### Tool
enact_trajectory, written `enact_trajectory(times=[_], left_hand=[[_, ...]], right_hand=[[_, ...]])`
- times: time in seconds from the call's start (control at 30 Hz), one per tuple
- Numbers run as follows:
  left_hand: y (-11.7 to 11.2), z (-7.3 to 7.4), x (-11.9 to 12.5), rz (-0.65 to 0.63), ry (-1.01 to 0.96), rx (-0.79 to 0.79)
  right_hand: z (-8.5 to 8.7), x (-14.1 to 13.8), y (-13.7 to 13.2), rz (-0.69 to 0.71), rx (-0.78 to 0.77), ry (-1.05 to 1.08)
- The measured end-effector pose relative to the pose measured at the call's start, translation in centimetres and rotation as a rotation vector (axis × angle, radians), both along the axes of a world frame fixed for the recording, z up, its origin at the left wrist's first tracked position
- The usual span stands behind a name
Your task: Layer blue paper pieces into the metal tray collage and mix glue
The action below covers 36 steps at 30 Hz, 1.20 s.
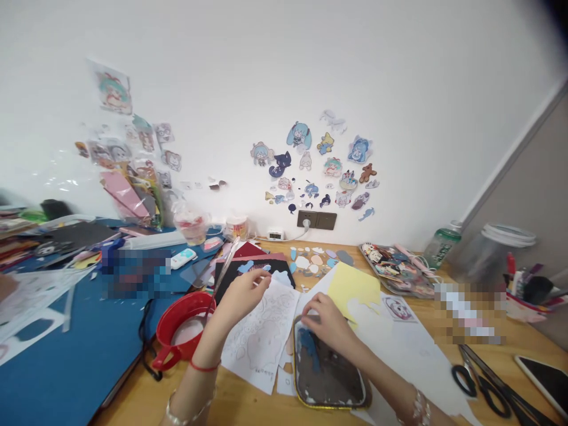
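Partly, right hand (327,319) hides dark tray (331,378); phone (546,381) cropped.

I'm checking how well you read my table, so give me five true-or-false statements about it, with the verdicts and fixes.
1. The right hand is over the tray. True.
2. The red cup stands to the right of the tray. False: the red cup is to its left.
3. A red band circles the left forearm. True.
4. The plug in the wall socket is black. False: the plug is white.
5. The yellow paper lies nearer the left hand than the right. False: the yellow paper is right beside the right hand.
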<state>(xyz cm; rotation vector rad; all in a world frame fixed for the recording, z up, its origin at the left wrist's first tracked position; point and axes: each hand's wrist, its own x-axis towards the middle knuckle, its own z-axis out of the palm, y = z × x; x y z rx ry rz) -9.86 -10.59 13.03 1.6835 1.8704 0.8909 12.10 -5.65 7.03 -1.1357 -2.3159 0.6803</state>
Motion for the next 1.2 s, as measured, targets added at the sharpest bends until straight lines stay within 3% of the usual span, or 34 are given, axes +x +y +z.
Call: enact_trajectory(times=[0.13, 0.27, 0.47, 0.6, 0.77, 0.93, 1.1, 1.2], left_hand=[[-1.8, -3.6, -0.1, 0.005, -0.027, -0.092], [-2.2, -5.9, 0.9, 0.019, -0.026, -0.015], [-1.7, -6.9, 1.8, 0.232, 0.27, 0.14], [-1.2, -8.0, 1.3, 0.295, 0.302, 0.222], [-1.0, -9.2, 2.0, 0.181, 0.255, 0.335], [-0.9, -9.2, 3.4, 0.102, 0.254, 0.247], [-0.7, -9.3, 3.7, 0.073, 0.238, 0.184], [-0.5, -10.0, 3.7, 0.063, 0.101, 0.188]], right_hand=[[1.8, -0.4, 2.5, -0.026, 0.083, -0.003], [2.8, -1.2, 5.0, 0.011, 0.061, -0.039], [0.9, -4.2, 7.3, 0.072, -0.034, -0.127], [-0.6, -6.4, 7.2, 0.102, -0.062, -0.235], [-1.4, -7.5, 6.3, 0.134, 0.0, -0.259], [-1.6, -7.6, 5.7, 0.278, -0.016, -0.257], [-1.0, -8.4, 5.9, 0.197, 0.134, -0.232], [-1.2, -9.2, 5.9, 0.191, 0.2, -0.246]])
